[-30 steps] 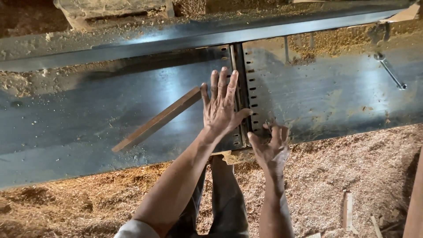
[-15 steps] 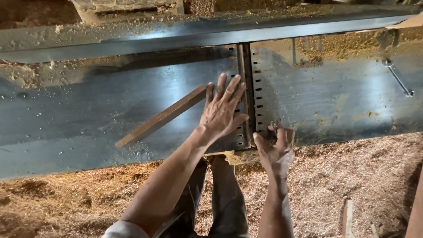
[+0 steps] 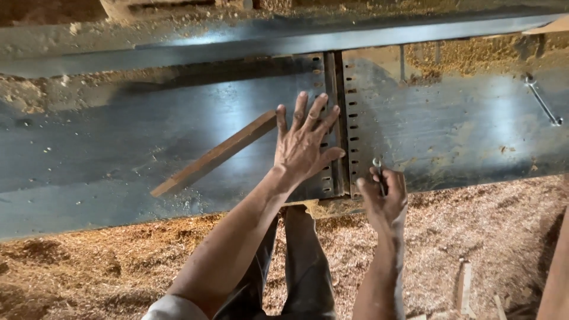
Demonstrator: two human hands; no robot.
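Observation:
My left hand [image 3: 305,145] lies flat, fingers spread, on the steel table [image 3: 118,160] of a wood planing machine, right beside the slotted gap over the cutter [image 3: 336,118]. A thin wooden strip [image 3: 213,155] lies slanted on the table, and its upper end runs under my left fingers. My right hand [image 3: 384,198] is closed around a small metal tool [image 3: 378,173] at the near edge of the table, just right of the gap. The tool's tip points up toward the row of slots.
A long metal fence [image 3: 284,38] runs along the far side of the table. A spanner [image 3: 540,99] lies on the table at the far right. Sawdust [image 3: 474,237] covers the floor below. My legs stand under the table edge.
My right hand has shifted slightly right and closed around the small metal tool, which now shows above its fingers. My left hand stays flat by the gap.

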